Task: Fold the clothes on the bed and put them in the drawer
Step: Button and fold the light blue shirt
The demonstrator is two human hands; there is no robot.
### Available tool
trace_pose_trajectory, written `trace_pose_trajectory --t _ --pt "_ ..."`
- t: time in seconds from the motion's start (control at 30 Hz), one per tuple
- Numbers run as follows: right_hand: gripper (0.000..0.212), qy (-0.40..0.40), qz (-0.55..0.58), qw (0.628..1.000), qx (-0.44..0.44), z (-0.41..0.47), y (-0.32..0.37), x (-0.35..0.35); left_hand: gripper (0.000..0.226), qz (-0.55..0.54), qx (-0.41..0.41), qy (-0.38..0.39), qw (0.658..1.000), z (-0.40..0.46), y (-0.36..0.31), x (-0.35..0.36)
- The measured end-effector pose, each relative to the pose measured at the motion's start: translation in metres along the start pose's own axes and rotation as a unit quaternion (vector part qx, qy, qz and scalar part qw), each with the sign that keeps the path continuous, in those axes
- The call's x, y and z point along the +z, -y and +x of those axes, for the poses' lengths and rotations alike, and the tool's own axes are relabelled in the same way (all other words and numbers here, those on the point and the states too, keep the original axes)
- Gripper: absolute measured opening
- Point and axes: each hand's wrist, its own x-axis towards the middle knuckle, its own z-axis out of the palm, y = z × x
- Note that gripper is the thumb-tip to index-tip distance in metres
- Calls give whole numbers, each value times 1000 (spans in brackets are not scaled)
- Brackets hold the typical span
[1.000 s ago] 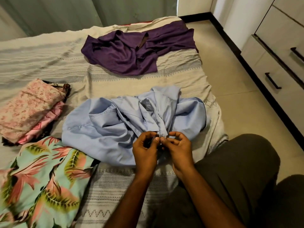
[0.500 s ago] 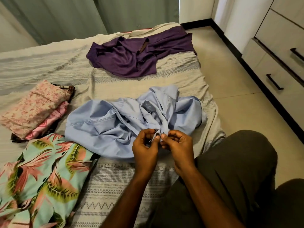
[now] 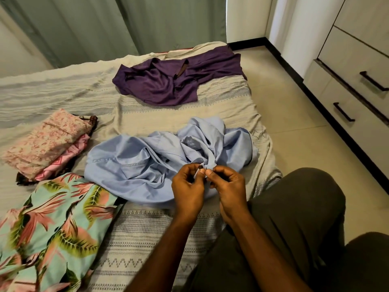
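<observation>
A crumpled light blue shirt [image 3: 147, 165] lies in the middle of the bed [image 3: 147, 239]. My left hand [image 3: 187, 190] and my right hand [image 3: 229, 188] meet at its near right edge, and both pinch a small bit of the blue cloth between thumb and fingertips. A purple garment [image 3: 168, 83] lies spread and unfolded at the far side of the bed. A tropical leaf-print garment [image 3: 52, 232] lies at the near left. A stack of folded pink clothes [image 3: 46, 142] sits at the left. Closed drawers [image 3: 357, 102] with dark handles stand at the right.
A tiled floor strip [image 3: 294, 133] runs between the bed and the drawer unit. Green curtains [image 3: 126, 24] hang behind the bed. My leg in dark trousers [image 3: 294, 218] rests at the bed's near right corner.
The view has tilted up a little, showing more of the curtains. My hands stay together on the blue shirt's edge, with small finger movements on the cloth.
</observation>
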Motion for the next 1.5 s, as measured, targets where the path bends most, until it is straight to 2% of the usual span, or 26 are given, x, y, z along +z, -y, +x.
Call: trace_pose_trajectory --t 0.1,0.2,0.33,0.47,0.6,1.03,1.17,1.27,1.33,1.4,1.47,1.5 --pt "8 -27 -3 999 -25 -1 4 -2 16 24 37 -18 999 -1 -3 2" --pt "9 -49 -89 991 -88 -2 3 -2 21 47 79 -49 995 -2 -7 0" --pt "11 -68 -162 971 -163 -6 2 0 18 39 91 -33 995 -7 -8 1" --pt "16 -80 -156 969 -173 -3 0 -3 16 -6 70 0 998 -13 -10 1" --pt "5 -52 -159 972 -165 -2 -2 -4 20 -6 61 -10 998 -11 -10 1" --pt "8 -40 -205 953 -219 -6 -2 -5 14 61 134 -65 987 -12 -7 4" --pt "12 -43 -211 956 -200 -4 -2 -6 15 82 136 -35 987 -6 -3 -1" --pt "10 -38 -237 946 -217 -1 -2 -7 16 86 143 19 986 -1 -3 -8" --pt "11 -47 -264 933 -239 1 0 -7 16 115 174 64 976 3 -7 -13" --pt "12 -55 -287 921 -259 4 2 -8 14 165 247 71 952 13 -15 -21" --pt "14 -50 -313 906 -280 5 5 -10 24 213 329 87 916 32 -28 -32" --pt "15 -43 -326 898 -292 6 7 -11 34 250 368 129 886 45 -36 -36"
